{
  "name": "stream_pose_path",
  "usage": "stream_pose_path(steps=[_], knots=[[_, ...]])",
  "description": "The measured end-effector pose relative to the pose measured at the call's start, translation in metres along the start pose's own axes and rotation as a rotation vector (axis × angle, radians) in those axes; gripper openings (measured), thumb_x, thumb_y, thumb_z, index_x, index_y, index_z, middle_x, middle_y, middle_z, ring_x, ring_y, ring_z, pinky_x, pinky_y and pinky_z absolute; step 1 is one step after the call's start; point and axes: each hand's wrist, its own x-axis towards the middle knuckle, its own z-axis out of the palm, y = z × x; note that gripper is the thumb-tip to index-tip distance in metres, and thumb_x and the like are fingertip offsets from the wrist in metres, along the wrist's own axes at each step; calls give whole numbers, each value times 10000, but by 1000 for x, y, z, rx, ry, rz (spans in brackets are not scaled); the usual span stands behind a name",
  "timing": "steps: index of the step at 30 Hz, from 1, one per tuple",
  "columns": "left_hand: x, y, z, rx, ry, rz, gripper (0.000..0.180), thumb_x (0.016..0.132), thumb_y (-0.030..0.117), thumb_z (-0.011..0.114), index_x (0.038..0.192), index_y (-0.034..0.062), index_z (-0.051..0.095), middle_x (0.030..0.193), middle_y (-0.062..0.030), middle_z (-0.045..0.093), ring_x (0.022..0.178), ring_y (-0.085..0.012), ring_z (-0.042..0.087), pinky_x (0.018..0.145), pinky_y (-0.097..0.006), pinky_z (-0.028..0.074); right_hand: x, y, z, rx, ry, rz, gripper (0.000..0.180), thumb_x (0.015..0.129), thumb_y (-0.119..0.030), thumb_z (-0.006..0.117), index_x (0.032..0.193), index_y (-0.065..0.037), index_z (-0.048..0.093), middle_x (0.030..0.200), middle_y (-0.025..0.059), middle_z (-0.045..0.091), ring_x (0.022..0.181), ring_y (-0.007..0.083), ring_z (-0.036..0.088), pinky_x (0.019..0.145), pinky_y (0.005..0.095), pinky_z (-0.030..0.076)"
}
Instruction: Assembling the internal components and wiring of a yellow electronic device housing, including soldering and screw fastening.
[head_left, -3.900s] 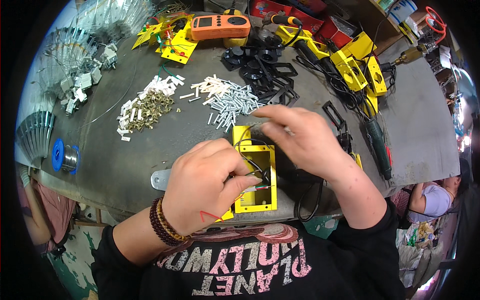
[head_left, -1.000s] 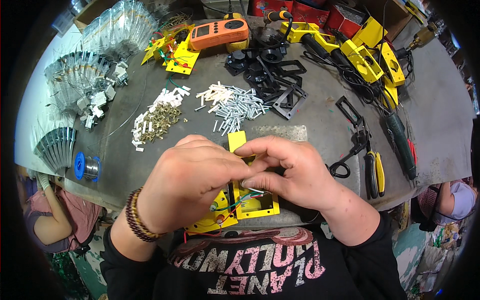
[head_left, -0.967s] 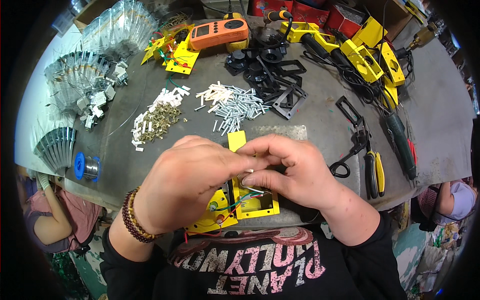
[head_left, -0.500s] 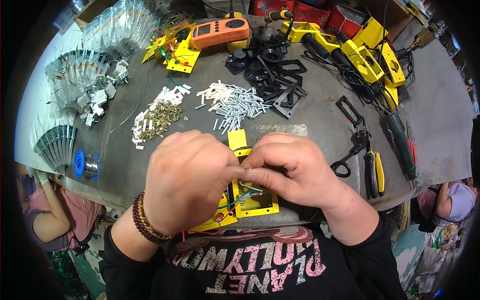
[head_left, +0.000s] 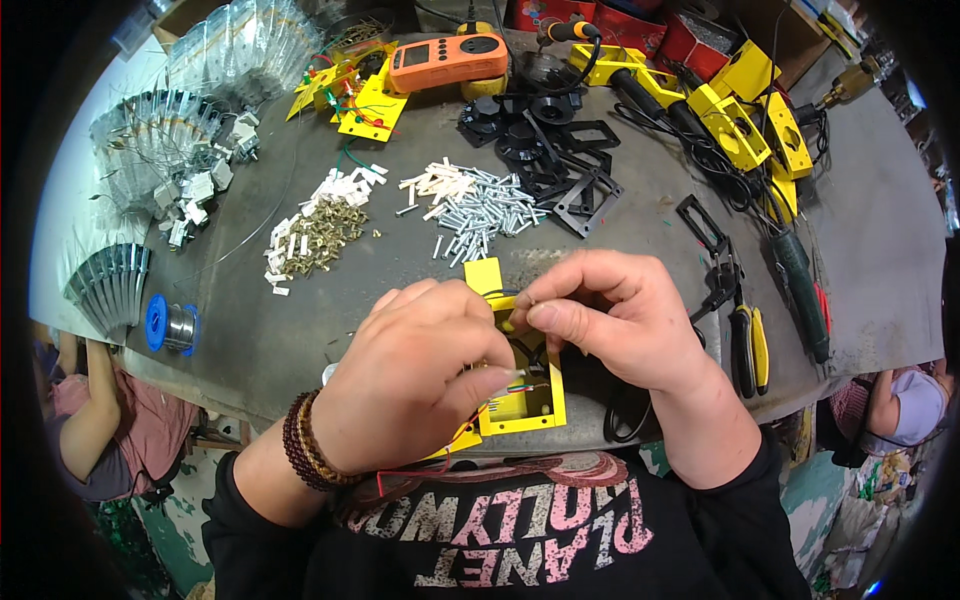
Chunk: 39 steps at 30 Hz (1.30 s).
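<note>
at near table edge (head_left: 250, 350), both hands are staying over the yellow housing (head_left: 520, 415); left hand (head_left: 410, 385) is now pinching coloured wires (head_left: 505, 385), right hand (head_left: 610, 320) pinching narrowly at its rim, wiring work continuing.

An orange meter (head_left: 447, 62), loose screws (head_left: 482, 207) and a solder spool (head_left: 172, 325) lie about.

Black long-sleeved top with pink lettering; dark, probably wooden, bead bracelet (head_left: 305, 457).
</note>
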Motion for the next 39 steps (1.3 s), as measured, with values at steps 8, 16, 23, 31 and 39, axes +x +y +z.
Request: stream_pose_path(steps=[8,16,23,31,39], knots=[[-15,-12,21,-101,331,-153,94,817,85,724,871,76,647,913,-75,608,871,-299,592,791,-393,439,-2,-13,-1,-76,-161,170,141,940,-113,708,984,21,720,825,20,709,707,42,603,605,223,479],[-11,-7,20,118,369,-10,119,797,91,734,873,96,642,899,-56,598,823,-273,576,726,-389,399,4,-15,3,-115,-161,204,139,926,-103,722,989,21,710,811,12,701,707,44,601,620,227,483],[-13,-9,24,118,404,-45,109,806,96,720,873,94,634,912,-52,597,840,-263,576,731,-386,392,1,-15,-1,-21,-160,233,104,918,-54,717,976,28,694,822,29,699,727,67,634,633,232,503],[-10,2,18,184,341,-14,130,809,88,717,906,87,631,939,-69,603,854,-270,576,773,-386,389,2,-13,2,19,-140,243,97,926,-50,697,974,32,684,827,14,687,745,53,619,658,224,501],[-13,-1,27,160,355,28,152,827,63,711,950,88,626,925,-42,670,806,-257,618,731,-383,407,-1,-7,5,-57,-107,161,102,906,-67,671,950,24,685,786,-23,654,720,20,567,633,204,462]])
